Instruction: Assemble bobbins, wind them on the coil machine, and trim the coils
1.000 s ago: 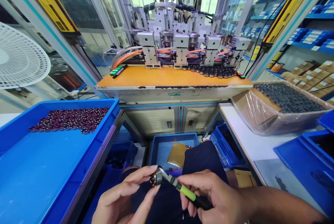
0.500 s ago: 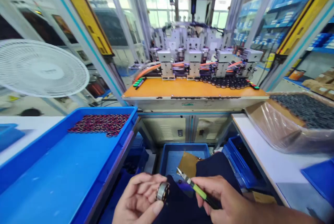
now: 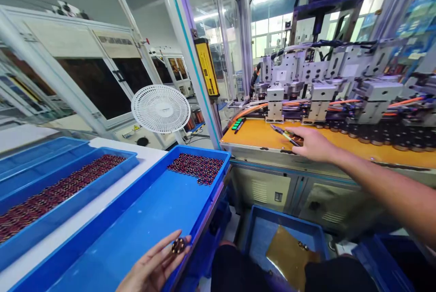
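Observation:
My left hand (image 3: 153, 267) is low in the view, at the near rim of the blue tray (image 3: 112, 237). Its fingertips pinch a small round copper-wound coil (image 3: 178, 246). More such coils (image 3: 197, 167) lie in a patch at the tray's far end. My right hand (image 3: 311, 143) reaches out over the orange machine table (image 3: 259, 134). It grips green-handled cutters (image 3: 284, 134), whose tips point left.
A second blue tray (image 3: 51, 192) filled with coils sits at the left on a white bench. A white fan (image 3: 161, 108) stands behind the trays. The winding machine (image 3: 327, 87) with a row of dark parts fills the right. A blue bin (image 3: 284, 242) with brown paper sits below.
The view has swung left. My right hand went from my lap up to the orange table with the cutters. My left hand carried the coil left to the blue tray's edge.

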Available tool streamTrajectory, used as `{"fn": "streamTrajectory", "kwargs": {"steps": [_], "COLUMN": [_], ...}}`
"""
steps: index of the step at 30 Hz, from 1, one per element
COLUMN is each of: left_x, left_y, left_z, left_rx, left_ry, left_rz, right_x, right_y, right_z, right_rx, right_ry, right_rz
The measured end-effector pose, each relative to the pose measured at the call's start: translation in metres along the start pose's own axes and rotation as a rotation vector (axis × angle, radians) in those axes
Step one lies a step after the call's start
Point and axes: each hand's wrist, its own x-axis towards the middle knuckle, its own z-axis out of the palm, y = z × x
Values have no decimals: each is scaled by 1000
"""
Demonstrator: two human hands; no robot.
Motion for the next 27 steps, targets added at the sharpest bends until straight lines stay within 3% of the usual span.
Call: {"fn": "streamTrajectory", "kwargs": {"steps": [3,6,10,14,19,27], "left_x": [49,105,175,227,259,263], "left_y": [16,26,33,34,25,6], "left_z": [-7,-15,-22,-25,-27,-19], "left_rx": [187,373,582,814,967,1050], "left_ry": [13,48,98,77,12,65], "left_rz": [85,208,334,517,644,745], "right_x": [33,44,45,42,41,36], "right_y": [16,23,28,31,35,37], "right_z": [26,45,52,51,52,54], "right_rx": [-13,-32,-58,-116,-177,-196], "right_ry": [-2,18,27,27,79,76], "right_rz": [17,18,-41,-97,-179,-167]}}
